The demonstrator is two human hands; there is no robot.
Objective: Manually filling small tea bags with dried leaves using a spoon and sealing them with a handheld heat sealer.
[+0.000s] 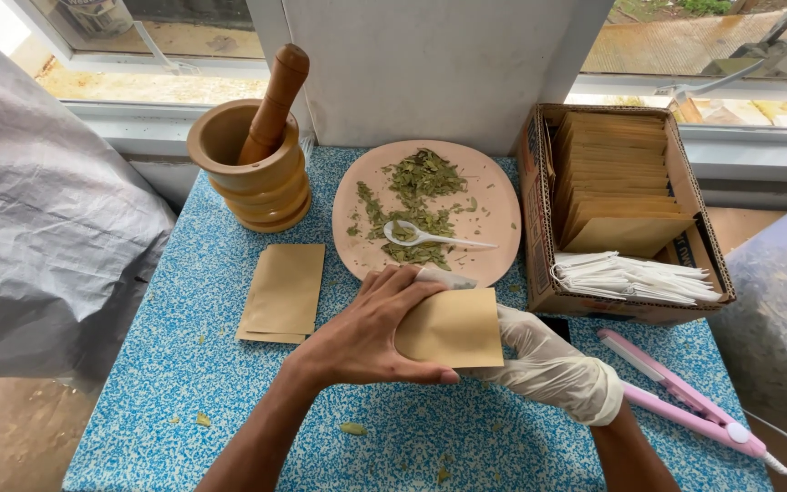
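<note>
Both hands hold one small brown paper pouch (453,326) above the blue speckled table (166,364). My bare left hand (366,333) grips its left side, fingers over the top edge. My right hand (553,369), in a white glove, holds it from beneath on the right. A white strip sticks out at the pouch's upper edge. Just beyond lies a pink plate (494,196) with dried green leaves (419,196) and a white plastic spoon (425,237).
A wooden mortar (252,169) with its pestle (275,100) stands at the back left. Flat brown pouches (282,292) lie left of my hands. A cardboard box (539,210) of brown envelopes and white papers sits right. A pink heat-sealing tool (685,396) lies near the right edge.
</note>
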